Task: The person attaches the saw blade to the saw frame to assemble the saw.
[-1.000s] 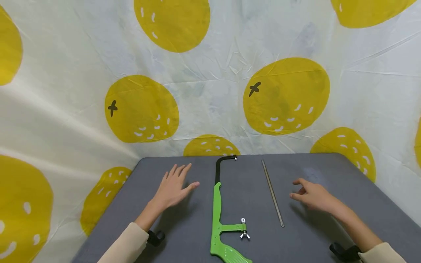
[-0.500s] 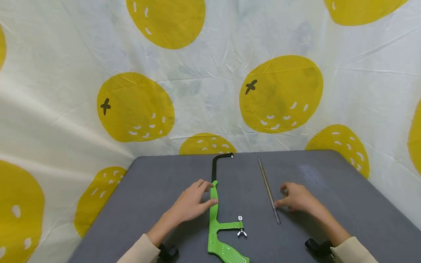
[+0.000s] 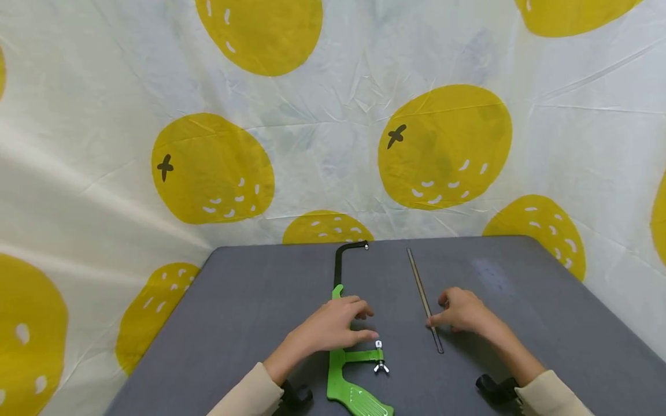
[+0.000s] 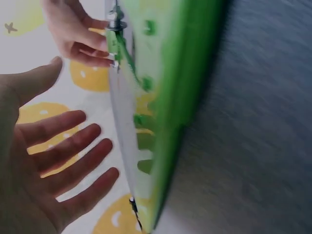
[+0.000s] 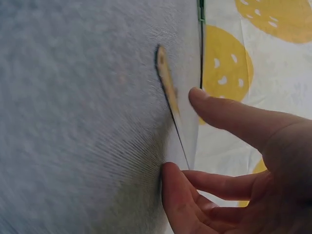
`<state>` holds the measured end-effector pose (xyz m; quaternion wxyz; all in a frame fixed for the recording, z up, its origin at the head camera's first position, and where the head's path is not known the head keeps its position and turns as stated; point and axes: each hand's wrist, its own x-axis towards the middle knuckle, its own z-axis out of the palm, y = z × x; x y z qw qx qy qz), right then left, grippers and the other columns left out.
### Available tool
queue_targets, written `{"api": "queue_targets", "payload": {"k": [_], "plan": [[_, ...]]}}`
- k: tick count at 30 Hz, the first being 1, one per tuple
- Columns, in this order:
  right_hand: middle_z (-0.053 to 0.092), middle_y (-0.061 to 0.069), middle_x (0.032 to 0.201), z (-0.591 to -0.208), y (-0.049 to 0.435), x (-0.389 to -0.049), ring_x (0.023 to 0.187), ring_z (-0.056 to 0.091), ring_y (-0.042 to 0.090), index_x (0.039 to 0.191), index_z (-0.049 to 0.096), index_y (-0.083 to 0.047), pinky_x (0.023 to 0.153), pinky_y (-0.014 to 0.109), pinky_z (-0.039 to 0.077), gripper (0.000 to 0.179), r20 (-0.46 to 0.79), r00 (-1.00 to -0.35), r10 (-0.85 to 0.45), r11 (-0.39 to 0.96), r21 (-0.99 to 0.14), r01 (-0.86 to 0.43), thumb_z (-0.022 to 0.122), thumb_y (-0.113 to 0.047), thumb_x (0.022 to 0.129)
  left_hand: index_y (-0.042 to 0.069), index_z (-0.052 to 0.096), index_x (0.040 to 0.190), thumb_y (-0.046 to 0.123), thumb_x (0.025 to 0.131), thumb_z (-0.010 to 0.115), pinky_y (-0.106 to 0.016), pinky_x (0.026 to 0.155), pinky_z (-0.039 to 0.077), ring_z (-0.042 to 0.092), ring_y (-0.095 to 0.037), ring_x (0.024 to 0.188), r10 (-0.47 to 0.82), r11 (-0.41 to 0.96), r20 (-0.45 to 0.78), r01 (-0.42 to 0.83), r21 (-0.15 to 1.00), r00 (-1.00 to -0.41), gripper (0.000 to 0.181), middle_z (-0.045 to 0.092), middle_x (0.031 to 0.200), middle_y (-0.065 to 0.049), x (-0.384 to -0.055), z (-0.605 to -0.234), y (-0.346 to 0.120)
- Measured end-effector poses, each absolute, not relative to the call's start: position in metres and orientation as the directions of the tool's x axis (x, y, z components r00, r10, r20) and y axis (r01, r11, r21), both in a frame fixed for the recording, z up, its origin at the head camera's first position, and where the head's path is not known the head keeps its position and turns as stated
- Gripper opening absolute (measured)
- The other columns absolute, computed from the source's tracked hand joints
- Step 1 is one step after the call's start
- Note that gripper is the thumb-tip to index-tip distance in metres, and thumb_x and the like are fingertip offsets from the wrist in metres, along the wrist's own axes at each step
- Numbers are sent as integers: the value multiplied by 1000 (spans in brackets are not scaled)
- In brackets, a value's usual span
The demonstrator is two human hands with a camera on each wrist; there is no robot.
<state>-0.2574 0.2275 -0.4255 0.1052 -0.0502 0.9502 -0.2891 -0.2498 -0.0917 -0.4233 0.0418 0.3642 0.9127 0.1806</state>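
A green hacksaw frame [image 3: 338,384] with a black front bow [image 3: 339,267] lies lengthwise on the grey table. My left hand [image 3: 333,325] is over its middle, hiding part of the green section; the left wrist view shows that hand's fingers [image 4: 73,146] spread and straight, holding nothing. To the right lies a thin hacksaw blade [image 3: 418,283]. My right hand [image 3: 465,312] is at the blade's near half, thumb overlapping it in the head view. In the right wrist view, the blade [image 5: 168,87] passes between the separated thumb [image 5: 219,109] and bent fingers.
A silver wing nut [image 3: 381,368] sits on the frame's green cross arm, near my left thumb. Behind the table [image 3: 270,271] hangs a white cloth [image 3: 333,162] printed with yellow fruit. Dark straps show at both wrists.
My left hand has moved right, from beside the hacksaw frame to over it. My right hand has moved left to the blade. The frame and blade stay in place; the head view has shifted slightly.
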Motion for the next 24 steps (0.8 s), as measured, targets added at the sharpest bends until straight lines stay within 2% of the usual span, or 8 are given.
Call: {"api": "queue_targets", "payload": {"k": [4,8,12,20,24], "plan": [[71,18,106,-427,221,-255,63,67,15,127,60,10,66,38,54,75,-170,-975,-147,844,-536,-34,92,-35,76,20,71,123,56,92,73,-22,79,52,64,-4,97,722,646,-23,661,383,-692,48,70,110,7,-252,-421,-83],[70,10,90,-430,216,-252,61,65,14,126,60,9,64,36,53,69,-148,-979,-141,847,-530,-42,93,-26,77,20,74,113,52,87,79,-17,76,52,62,1,86,767,600,-74,671,437,-637,42,70,100,9,-252,-422,-78],[67,8,84,-432,213,-250,63,66,15,127,59,11,64,35,55,62,-158,-981,-114,827,-562,-6,90,-14,79,22,73,108,50,80,87,-14,72,50,60,6,80,791,579,-106,682,447,-602,42,68,93,14,-250,-426,-75],[64,16,90,-434,208,-248,64,69,16,128,54,15,62,32,60,59,-184,-979,-88,754,-655,55,84,4,79,25,71,108,47,74,93,-16,68,50,58,6,75,755,644,-169,669,369,-634,46,65,88,17,-245,-424,-76],[66,18,96,-433,204,-248,72,67,19,123,59,12,66,39,57,56,-121,-987,-108,813,-582,-18,87,-2,77,25,70,99,43,73,94,-17,65,49,57,5,71,748,656,-179,671,344,-639,40,64,82,16,-243,-425,-81]]}}
